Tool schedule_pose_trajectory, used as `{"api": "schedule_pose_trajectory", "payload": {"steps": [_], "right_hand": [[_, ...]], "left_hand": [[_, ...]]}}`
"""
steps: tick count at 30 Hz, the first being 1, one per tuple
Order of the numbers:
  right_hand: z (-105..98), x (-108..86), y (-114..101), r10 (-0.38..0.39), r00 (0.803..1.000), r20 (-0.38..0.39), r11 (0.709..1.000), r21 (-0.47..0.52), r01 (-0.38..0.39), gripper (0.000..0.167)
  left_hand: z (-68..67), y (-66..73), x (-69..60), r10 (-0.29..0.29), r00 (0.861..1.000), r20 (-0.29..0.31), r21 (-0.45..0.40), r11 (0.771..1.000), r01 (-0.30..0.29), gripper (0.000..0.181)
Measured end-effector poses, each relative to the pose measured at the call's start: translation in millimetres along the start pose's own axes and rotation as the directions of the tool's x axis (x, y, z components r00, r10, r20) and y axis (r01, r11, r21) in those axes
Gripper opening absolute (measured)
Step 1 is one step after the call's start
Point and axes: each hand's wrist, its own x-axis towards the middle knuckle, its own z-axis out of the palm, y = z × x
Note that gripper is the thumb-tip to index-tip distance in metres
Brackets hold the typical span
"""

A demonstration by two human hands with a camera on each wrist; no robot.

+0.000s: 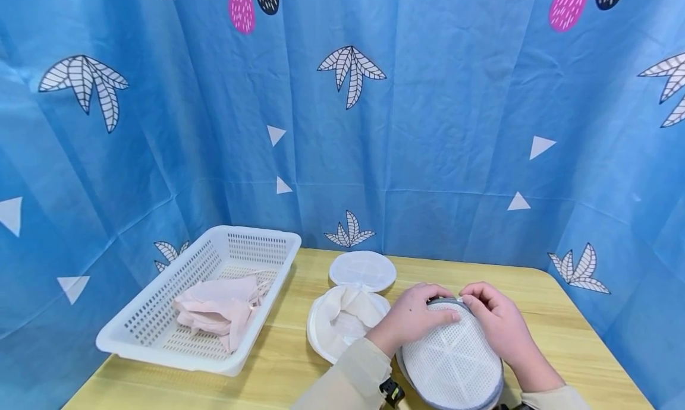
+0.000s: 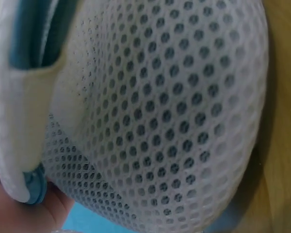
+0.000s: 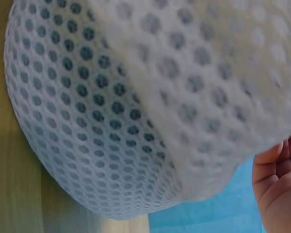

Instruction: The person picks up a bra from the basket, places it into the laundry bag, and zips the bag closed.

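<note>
A round white mesh laundry bag point(image 1: 452, 362) with grey-blue zipper trim stands at the front right of the table, tilted toward me. My left hand point(image 1: 414, 316) grips its upper left edge, thumb across the mesh. At the top edge, by the zipper, the fingers of my right hand point(image 1: 500, 324) pinch the rim; whether they hold the zipper pull is too small to tell. The bag's mesh wall point(image 2: 179, 107) fills most of the left wrist view. In the right wrist view, curled fingers of my right hand point(image 3: 279, 189) show beside the mesh.
Left of the bag lies an open round white case point(image 1: 316, 330) with cream fabric inside, its round flap point(image 1: 363, 270) folded back. A white slotted plastic basket point(image 1: 120, 337) at the left holds pale pink fabric point(image 1: 219, 306). Blue patterned curtains point(image 1: 428, 131) enclose the wooden table point(image 1: 578, 350).
</note>
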Motion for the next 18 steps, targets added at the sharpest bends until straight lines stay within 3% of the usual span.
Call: {"api": "schedule_pose_trajectory", "payload": {"steps": [12,18], "right_hand": [[2.0,-1.1,0.0,-0.025,1.0,0.016,0.999,-0.023,0.025,0.015],[2.8,-1.4,1.5,-0.036,0.999,0.022,0.999,-0.025,0.036,0.013]], "left_hand": [[-0.4,3.9,-0.6,-0.019,1.0,0.022,-0.012,1.0,0.02,0.018],[-1.8,2.1,-1.3,0.038,0.998,0.046,0.015,0.999,-0.039,0.024]]}}
